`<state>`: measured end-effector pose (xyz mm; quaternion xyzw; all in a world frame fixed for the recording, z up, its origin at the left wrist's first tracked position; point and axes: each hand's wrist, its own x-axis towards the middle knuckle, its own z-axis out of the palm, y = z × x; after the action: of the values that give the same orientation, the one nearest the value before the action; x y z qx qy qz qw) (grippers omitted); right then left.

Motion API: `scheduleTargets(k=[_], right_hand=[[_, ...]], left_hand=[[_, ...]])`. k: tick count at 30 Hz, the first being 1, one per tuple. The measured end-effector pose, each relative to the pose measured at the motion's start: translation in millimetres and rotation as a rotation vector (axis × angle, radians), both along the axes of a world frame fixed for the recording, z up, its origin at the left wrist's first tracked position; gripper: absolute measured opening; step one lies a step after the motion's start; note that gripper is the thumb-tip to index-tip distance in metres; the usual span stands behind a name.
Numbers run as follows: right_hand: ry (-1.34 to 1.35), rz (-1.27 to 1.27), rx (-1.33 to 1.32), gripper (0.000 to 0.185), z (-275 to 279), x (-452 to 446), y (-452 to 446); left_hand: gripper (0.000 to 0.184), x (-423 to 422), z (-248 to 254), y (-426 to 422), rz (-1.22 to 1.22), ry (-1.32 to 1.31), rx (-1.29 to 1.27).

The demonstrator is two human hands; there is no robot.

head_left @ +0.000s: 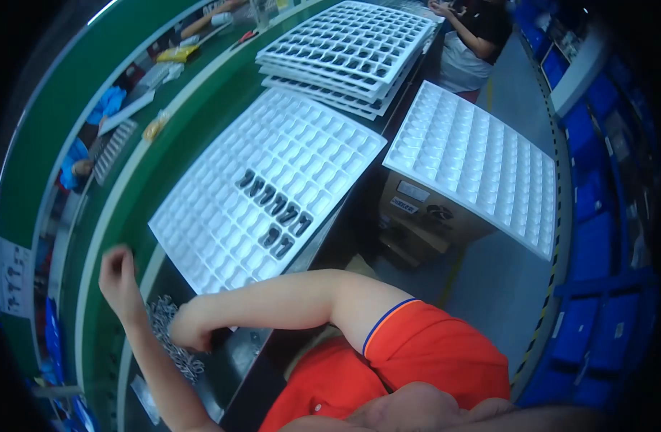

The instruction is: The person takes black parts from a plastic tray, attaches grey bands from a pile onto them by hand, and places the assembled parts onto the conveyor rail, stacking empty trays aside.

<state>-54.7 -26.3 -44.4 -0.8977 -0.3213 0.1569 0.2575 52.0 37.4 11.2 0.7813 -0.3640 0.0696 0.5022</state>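
Observation:
My left hand (120, 277) is raised over the edge of the green belt, slightly blurred, its fingers curled closed. What it holds, if anything, I cannot make out. Across my front reaches my right arm, and the right hand (190, 327) is bent down at a pile of small shiny metal parts (163, 320). Its fingers look curled, with the tips hidden. Just beyond lies a white moulded tray (222, 205) with many pockets. Several small black parts (276, 209) sit in pockets near its right side; the pockets around them show white.
Stacked pocketed trays (345, 50) with dark parts stand at the back. To the right, another white tray (481, 162) rests on a cardboard box (435, 209). The green conveyor belt (201, 93) runs along the left. A co-worker (471, 43) sits at the far end. Blue bins (590, 245) line the right.

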Motion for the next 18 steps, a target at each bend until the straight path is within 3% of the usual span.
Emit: scheduleTargets(k=[6,10,13,18], right_hand=[[-0.046,0.111,0.085,0.02,-7.6,12.5,-2.6],[0.021,-0.006,0.323,0.013,-21.7,36.2,-4.1],[-0.107,-0.229,0.711,0.009,-22.0,41.4,-11.5],[-0.168,-0.365,0.903,0.007,-9.7,38.2,-18.8]], left_hand=[[0.008,-17.5,-52.0,84.0,0.149,0.21,-0.317],[0.009,-22.8,-76.4,91.3,0.204,0.358,-0.357],[0.01,-14.9,-89.5,92.6,0.062,0.347,-0.37],[0.013,-25.9,-79.0,88.8,0.069,0.463,-0.404]])
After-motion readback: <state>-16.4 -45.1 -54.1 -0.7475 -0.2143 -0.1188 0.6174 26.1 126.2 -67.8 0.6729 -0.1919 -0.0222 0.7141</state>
